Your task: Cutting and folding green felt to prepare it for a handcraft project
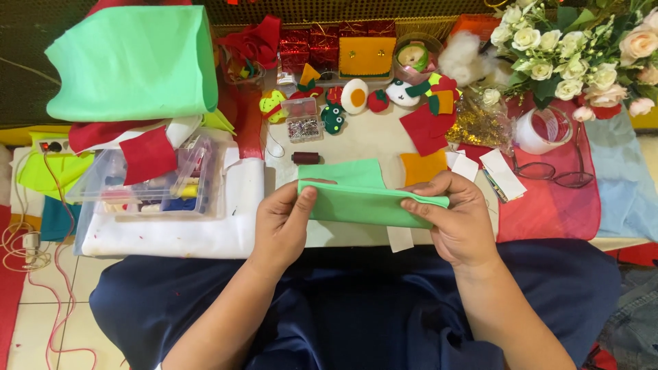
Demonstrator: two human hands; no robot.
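A: Item one, the held piece?

B: Folded green felt piece [356, 199], light mint, soft matte surface. It sits above the table edge, in front of the person's lap, stretched level between both hands. Left hand [282, 223] pinches its left end, thumb on top and fingers curled under, closed on the cloth. Right hand [458, 223] grips the right end the same way, thumb pressed along the fold, fingers shut beneath.

A: Why held so?

B: By my reading, the two-ended pinch keeps the fold line taut and the layers aligned. An upper flap rises behind, with a stepped, cut-out corner at the top right.

A: Surroundings?

B: Dark thread spool [305, 157] just beyond the felt. Orange felt square [423, 166] and red felt scrap [425, 130] near the right hand. Small clear pin box [303, 120] farther back, among finished felt ornaments: a fried egg [355, 96], a green frog [334, 118]. Clear plastic storage box [147, 181] of supplies well to the left. Large green felt roll [130, 65] at upper left. White flower bouquet [582, 48] at upper right, eyeglasses [555, 178] below it.

A: Condition of the held piece?

B: Clean, unstitched, edges crisp.
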